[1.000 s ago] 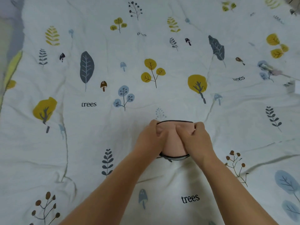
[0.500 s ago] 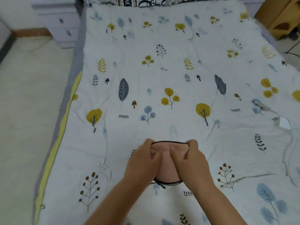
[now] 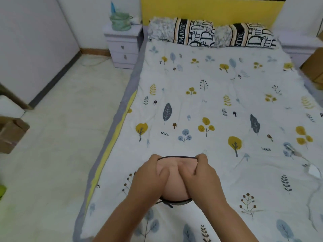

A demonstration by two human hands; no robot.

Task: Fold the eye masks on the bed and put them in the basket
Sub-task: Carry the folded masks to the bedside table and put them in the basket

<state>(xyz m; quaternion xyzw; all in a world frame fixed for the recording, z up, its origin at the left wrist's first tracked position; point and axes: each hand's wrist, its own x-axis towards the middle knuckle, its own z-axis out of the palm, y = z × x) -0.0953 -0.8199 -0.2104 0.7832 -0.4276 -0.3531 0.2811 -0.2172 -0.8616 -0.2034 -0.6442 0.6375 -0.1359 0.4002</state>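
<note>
— Pink fabric, low centre of the frame: that's the eye mask point(image 3: 175, 186), pinned flat on the bed point(image 3: 218, 109) under both hands.

— What's the grip like?

— Left hand point(image 3: 150, 179) and right hand point(image 3: 201, 179) each have fingers curled over the mask's far edge, at its two upper corners, with the thumbs pressing down on the pink face. So both are closed on the mask, pinching it rather than just resting on it.

— Which step would you call it?

— The fold itself, I'd say. The mask looks doubled over already: dark trim runs along the top edge and a dark strap end pokes out underneath, at the bottom. My guess is they're squaring up the crease.

— And next?

— Lift it while keeping the fold shut, then carry it to the basket. Trouble is, I can't spot a basket anywhere in view, so they'd have to turn to find it first. There's a green bundle on the nightstand point(image 3: 123, 48) at upper left, but I can't tell what that is.

— Give me the count.

— One mask visible; no others on the quilt that I can make out. Two hands, both busy. Two patterned pillows point(image 3: 209, 34) across the top against the yellow headboard point(image 3: 209, 9). One nightstand with two drawers. One white cable with a plug point(image 3: 313, 171) lying at the right edge of the bed.
</note>
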